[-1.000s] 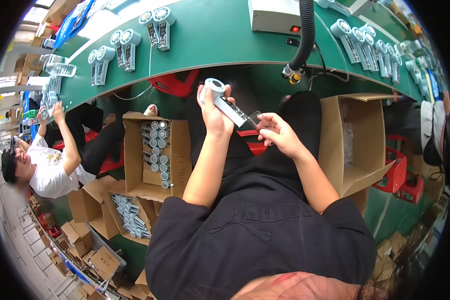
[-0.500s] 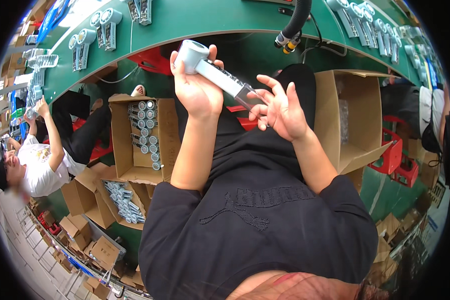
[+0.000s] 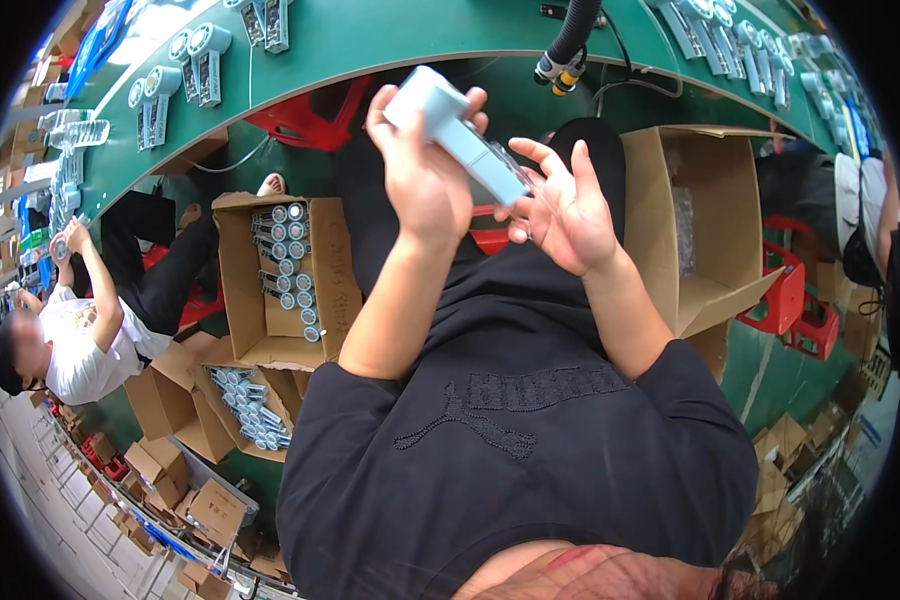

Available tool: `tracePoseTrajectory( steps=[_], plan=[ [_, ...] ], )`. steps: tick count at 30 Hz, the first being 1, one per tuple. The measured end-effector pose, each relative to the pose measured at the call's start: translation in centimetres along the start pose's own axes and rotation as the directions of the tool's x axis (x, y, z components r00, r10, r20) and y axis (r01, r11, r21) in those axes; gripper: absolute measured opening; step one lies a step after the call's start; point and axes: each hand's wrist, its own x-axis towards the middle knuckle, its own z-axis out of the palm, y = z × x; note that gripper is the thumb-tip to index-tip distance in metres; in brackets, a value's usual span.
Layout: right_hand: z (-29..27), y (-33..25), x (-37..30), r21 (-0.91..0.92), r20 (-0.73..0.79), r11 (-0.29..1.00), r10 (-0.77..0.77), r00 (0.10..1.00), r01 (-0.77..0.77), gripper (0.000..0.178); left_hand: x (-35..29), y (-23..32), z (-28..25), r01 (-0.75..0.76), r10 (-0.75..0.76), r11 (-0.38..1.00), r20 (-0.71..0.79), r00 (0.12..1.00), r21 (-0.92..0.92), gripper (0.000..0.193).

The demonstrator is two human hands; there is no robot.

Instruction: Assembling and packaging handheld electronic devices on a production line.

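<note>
My left hand (image 3: 425, 190) is wrapped round the head end of a pale blue handheld fan (image 3: 488, 165), its palm toward me. The fan tilts down to the right, with its smooth handle side up. At the handle's lower end is my right hand (image 3: 578, 220), palm up. Its thumb and one finger stand apart, while the lower fingers curl by the handle tip. A thin clear plastic piece (image 3: 544, 200) shows faintly between these fingers; its full shape is hard to make out.
Left of my legs, a cardboard box (image 3: 328, 270) holds several fans; a smaller box (image 3: 278, 385) holds more. An open box (image 3: 650, 230) stands at right. More fans lie on the green table (image 3: 370, 35), beneath a black hose (image 3: 572, 35). A co-worker (image 3: 100, 335) sits at left.
My left hand has moved up and right and turned the fan, so its smooth handle side faces up instead of the dark open side. The right hand has stayed near the handle tip.
</note>
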Motion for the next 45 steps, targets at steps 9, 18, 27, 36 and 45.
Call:
tracePoseTrajectory(
  steps=[9, 18, 27, 36, 45],
  plan=[
    [-1.7, -2.7, -1.7, -0.107, 0.068, 0.991, 0.087, 0.994, -0.079, 0.068, -1.0, 3.0, -2.7, 0.342, -0.338, 0.940, 0.155, 0.928, 0.000, 0.026],
    [0.6, -1.7, -8.2, -0.514, 0.178, 0.838, -0.106, 0.978, 0.184, 0.044, -7.3, 4.9, 0.6, 0.500, -0.657, 0.707, 0.202, 0.727, 0.501, 0.037],
    [5.1, -3.2, -13.7, -0.496, 0.679, 0.293, -0.455, 0.575, 0.817, 0.054, -10.5, 7.1, 2.6, -0.141, -0.278, 0.914, 0.841, 0.464, 0.380, 0.047],
    [4.4, -5.5, -12.4, -0.500, 0.752, 0.210, -0.376, 0.541, 0.840, 0.051, -9.1, 6.2, 4.1, -0.232, -0.294, 0.888, 0.878, 0.378, 0.397, 0.039],
    [-5.8, -9.5, -7.5, -0.775, 0.078, 0.632, 0.069, 0.995, 0.017, 0.061, 2.2, -0.4, 5.6, 0.278, -0.740, 0.471, 0.203, 0.641, 0.837, 0.038]
  ],
)
